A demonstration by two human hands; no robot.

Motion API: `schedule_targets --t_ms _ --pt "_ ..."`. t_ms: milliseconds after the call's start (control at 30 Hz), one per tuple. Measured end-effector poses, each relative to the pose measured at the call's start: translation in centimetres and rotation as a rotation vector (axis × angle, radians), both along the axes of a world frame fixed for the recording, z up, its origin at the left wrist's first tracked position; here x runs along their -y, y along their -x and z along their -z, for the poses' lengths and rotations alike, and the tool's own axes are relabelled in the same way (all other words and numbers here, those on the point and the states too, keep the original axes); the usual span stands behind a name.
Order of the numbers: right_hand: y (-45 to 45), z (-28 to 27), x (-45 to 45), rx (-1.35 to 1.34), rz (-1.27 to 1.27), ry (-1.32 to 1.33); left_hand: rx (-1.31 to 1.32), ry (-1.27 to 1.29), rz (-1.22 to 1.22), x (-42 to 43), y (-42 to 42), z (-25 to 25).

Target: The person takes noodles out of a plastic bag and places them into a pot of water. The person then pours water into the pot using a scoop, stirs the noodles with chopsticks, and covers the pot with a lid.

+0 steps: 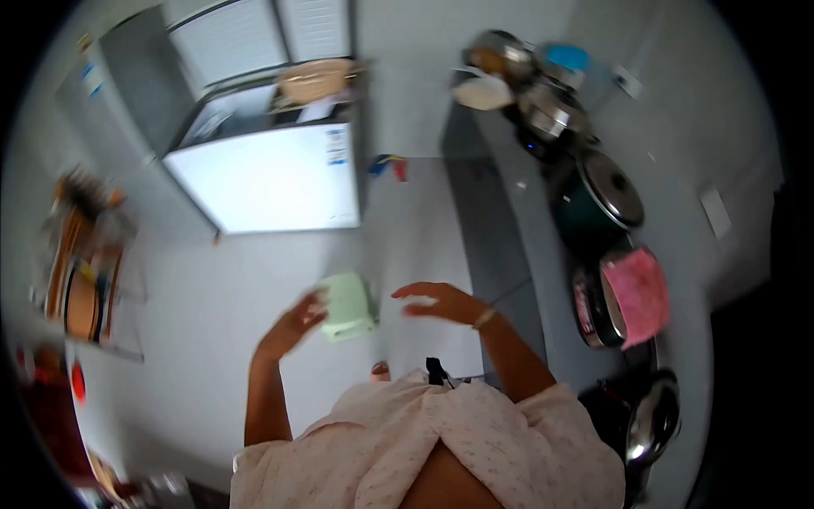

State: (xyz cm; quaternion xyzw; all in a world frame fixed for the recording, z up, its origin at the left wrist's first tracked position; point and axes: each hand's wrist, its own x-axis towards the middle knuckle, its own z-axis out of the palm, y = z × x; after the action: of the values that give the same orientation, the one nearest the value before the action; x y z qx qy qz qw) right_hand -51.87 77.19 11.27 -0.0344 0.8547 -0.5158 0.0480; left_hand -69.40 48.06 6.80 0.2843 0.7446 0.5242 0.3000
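The pale green stool is on the floor, in front of the person and a little to the left. Its longer direction seems to run away from the person, nearly straight, and the lower end with the feet is the one toward the person; the blur makes the exact angle difficult to tell.

The floor is light and smooth. Along the right side of the view there is a grey counter, and on it stand a dark green pot with its lid on, and an appliance partly covered by a pink cloth. Farther ahead is a white chest freezer with a tan basket on its top. On the left there is a rack, loaded with kitchen things.

The left hand is at the left edge of the stool, its fingers blurred but apart; I cannot tell if they touch it. The right hand is in the air, to the right of the stool and apart from it. Its thumb and fingers are well separated and curved, and they hold nothing.
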Motion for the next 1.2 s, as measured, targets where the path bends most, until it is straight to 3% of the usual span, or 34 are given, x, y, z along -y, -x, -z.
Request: schedule_targets --t_ms 33,67,100,133,167,200,267,333,367,467,533,600,667,733,800,933,1033,1100,1133,1200 --pt "0.1 1.2 -0.5 0.154 0.154 -0.891 -0.002 0.005 0.077 -3.2 1.0 -0.4" --pt "0.8 2.6 -2.8 0.085 0.136 -1.118 -0.316 0.485 0.412 -5.7 1.4 -1.1" --pt "0.5 2.4 -4.8 0.014 0.209 -0.677 -0.667 0.948 0.721 -7.8 1.2 -1.4" --pt "0.7 1.7 -7.0 -0.075 0.264 -0.242 -0.44 0.49 0.453 -9.6 0.2 -1.3" --pt "2.4 0.8 -6.5 -0.036 0.336 -0.128 -0.159 0.329 0.427 -9.8 1.9 -0.7" --pt "2.8 1.5 -9.3 -0.086 0.408 -0.229 0.114 0.199 0.384 -12.7 1.9 -1.0" --pt "3.5 2.0 -13.7 -0.166 0.505 -0.51 0.125 0.113 0.445 -16.3 1.7 0.7" --pt "4.8 2.1 -18.6 -0.247 0.584 -0.493 -0.203 0.336 0.543 -21.2 2.2 1.3" --pt "5.8 1.6 -21.2 -0.28 0.628 -0.437 -0.343 0.303 0.576 -23.4 2.7 2.6" --pt "8.2 -0.5 -28.3 -0.354 0.728 -0.431 -0.203 0.277 0.598 -30.1 3.4 2.0" --pt "9.3 -5.3 -31.9 -0.224 0.726 -0.54 -0.233 0.237 0.632 -34.1 3.8 1.3" --pt "11.8 -3.4 -38.5 -0.39 0.737 -0.682 -0.249 0.199 0.658 -37.4 4.1 0.4" --pt "12.7 -7.2 -42.8 -0.204 0.71 -0.653 -0.276 0.259 0.657 -40.1 4.5 -0.5" --pt "14.3 -6.1 -49.6 -0.43 0.775 -0.926 -0.261 0.202 0.682 -42.0 5.8 0.4" --pt "13.8 -9.2 -53.1 -0.329 0.908 -0.853 -0.18 0.206 0.711 -44.0 7.5 1.2" --pt "13.4 -9.9 -62.5 -0.113 1.117 -1.123 -0.161 0.191 0.757 -47.8 12.1 4.9" --pt "13.8 -10.8 -68.1 -0.032 1.17 -1.126 -0.044 0.229 0.781 -52.3 16.6 4.9" --pt "14.6 -10.6 -70.9 0.067 1.257 -1.282 -0.285 0.074 0.861 -55.2 19.8 5.9" --pt "15.2 -10.2 -71.6 0.085 1.246 -1.278 -0.266 0.082 0.863 -56.7 21.1 4.8" --pt "16.7 -10.3 -73.1 0.39 1.296 -1.35 -0.183 0.27 0.875 -59.9 24.2 2.0"
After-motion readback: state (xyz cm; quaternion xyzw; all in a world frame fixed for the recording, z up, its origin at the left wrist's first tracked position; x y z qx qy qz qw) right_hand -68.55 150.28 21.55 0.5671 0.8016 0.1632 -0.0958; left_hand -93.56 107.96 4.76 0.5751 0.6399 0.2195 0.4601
